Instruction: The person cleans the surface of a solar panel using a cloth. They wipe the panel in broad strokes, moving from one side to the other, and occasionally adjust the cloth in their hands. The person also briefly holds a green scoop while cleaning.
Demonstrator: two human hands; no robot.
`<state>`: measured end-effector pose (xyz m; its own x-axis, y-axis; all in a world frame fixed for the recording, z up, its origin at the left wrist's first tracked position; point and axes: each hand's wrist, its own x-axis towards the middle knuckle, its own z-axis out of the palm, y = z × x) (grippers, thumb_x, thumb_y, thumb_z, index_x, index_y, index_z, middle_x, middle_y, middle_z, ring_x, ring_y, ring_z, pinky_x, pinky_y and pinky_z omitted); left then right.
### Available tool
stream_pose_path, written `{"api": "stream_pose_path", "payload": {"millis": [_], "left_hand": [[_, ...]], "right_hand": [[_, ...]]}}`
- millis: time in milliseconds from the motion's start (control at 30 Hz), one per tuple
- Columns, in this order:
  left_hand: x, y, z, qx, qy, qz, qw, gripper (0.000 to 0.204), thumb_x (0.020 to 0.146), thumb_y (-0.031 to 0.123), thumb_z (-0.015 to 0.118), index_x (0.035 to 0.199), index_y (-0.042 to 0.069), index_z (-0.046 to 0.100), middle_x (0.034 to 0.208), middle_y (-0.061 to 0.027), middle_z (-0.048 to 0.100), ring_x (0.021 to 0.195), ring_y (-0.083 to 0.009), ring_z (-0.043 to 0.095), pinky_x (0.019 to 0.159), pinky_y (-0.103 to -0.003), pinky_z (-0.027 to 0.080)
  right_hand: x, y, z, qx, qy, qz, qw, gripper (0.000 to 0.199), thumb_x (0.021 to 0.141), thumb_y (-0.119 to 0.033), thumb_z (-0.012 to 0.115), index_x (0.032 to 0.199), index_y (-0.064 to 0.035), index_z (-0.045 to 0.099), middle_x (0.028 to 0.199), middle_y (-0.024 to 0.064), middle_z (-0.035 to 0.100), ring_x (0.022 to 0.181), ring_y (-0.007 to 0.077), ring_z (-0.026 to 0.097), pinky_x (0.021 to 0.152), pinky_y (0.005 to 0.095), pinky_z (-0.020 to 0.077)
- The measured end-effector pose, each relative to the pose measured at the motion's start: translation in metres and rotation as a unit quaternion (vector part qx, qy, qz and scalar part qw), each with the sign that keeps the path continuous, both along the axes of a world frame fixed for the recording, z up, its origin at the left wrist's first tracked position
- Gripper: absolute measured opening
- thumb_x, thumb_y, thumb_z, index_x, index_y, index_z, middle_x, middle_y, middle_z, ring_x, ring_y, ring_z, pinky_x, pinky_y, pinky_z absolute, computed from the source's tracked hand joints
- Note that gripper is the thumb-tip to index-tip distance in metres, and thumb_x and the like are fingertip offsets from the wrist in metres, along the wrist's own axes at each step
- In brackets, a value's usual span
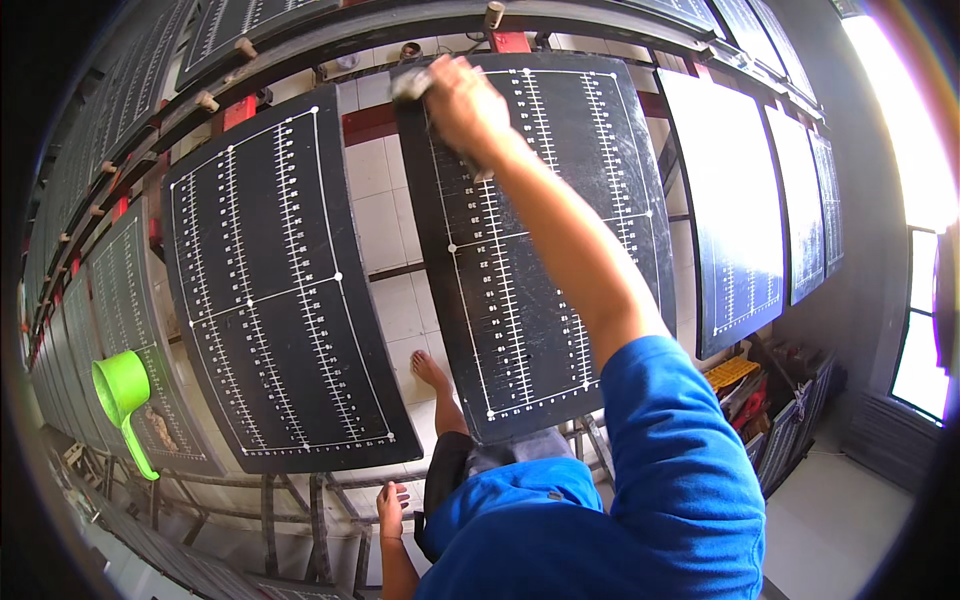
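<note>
My right arm stretches far over a black board marked with white scale lines and numbers. At the board's far left corner, my right hand is closed on a crumpled greyish cloth. Part of that cloth shows beneath the hand, against the board's surface; the rest is hidden by my fingers. Faint scuffs and pale smears mark the board. My left hand hangs low by my side, its fingers loosely apart and holding nothing.
Another marked black board lies to the left. Beyond it, a bright green dipper rests near a brownish clump on a board. Glare whitens a board to the right. A dark rail with wooden pegs runs along the far side.
</note>
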<state>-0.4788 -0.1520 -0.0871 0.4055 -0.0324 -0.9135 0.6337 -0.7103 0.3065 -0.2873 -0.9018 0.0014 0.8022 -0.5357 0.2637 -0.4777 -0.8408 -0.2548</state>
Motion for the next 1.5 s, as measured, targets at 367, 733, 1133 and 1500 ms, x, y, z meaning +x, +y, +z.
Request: {"api": "stream_pose_path", "payload": {"millis": [367,733,1133,1500], "left_hand": [[0.003,0.030,-0.004,-0.020,0.029,-0.111,0.993,0.049,0.103,0.044,0.050,0.100,-0.003,0.065,0.093,-0.0152,0.070,0.076,-0.0234,0.067,0.067,-0.035,0.054],[0.087,0.019,-0.080,-0.138,0.029,-0.079,0.987,0.040,0.105,0.037,0.052,0.105,-0.002,0.063,0.096,-0.0153,0.070,0.081,-0.0258,0.069,0.073,-0.038,0.056],[0.120,0.018,-0.035,-0.042,-0.030,-0.215,0.975,0.041,0.103,0.042,0.049,0.103,0.005,0.067,0.094,-0.0067,0.070,0.082,-0.0193,0.066,0.071,-0.034,0.051],[0.069,0.099,-0.018,-0.063,-0.065,-0.183,0.979,0.045,0.102,0.046,0.046,0.110,0.005,0.063,0.101,-0.0103,0.069,0.086,-0.0231,0.067,0.072,-0.039,0.052]], "right_hand": [[-0.265,-0.097,-0.045,-0.080,-0.049,-0.245,0.965,0.053,0.102,-0.024,0.048,0.145,0.0056,0.041,0.151,0.0273,0.043,0.140,0.0465,0.040,0.117,0.0544,0.0309],[-0.470,0.194,-0.021,0.030,-0.004,-0.554,0.832,0.050,0.100,-0.022,0.048,0.148,-0.0064,0.044,0.145,0.0307,0.047,0.134,0.0473,0.045,0.110,0.0492,0.0397],[-0.235,0.347,0.024,-0.092,0.210,0.016,0.973,0.056,0.093,-0.019,0.053,0.144,0.0030,0.045,0.149,0.0228,0.047,0.141,0.0373,0.042,0.120,0.0479,0.0306],[-0.468,0.256,-0.009,-0.033,0.084,-0.229,0.969,0.052,0.092,-0.012,0.057,0.144,-0.0068,0.050,0.148,0.0154,0.052,0.140,0.0380,0.045,0.119,0.0529,0.0282]]}}
